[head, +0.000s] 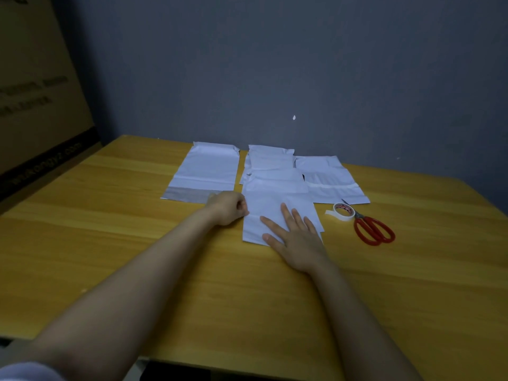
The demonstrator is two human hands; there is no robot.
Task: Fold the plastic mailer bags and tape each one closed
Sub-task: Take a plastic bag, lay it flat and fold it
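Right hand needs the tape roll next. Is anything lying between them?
Nothing visible does. The right hand presses the front mailer; the tape roll sits right of it across bare table, with the scissors on its far side.

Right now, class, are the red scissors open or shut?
Shut: the red scissors lie with handle loops together, blades meeting as one.
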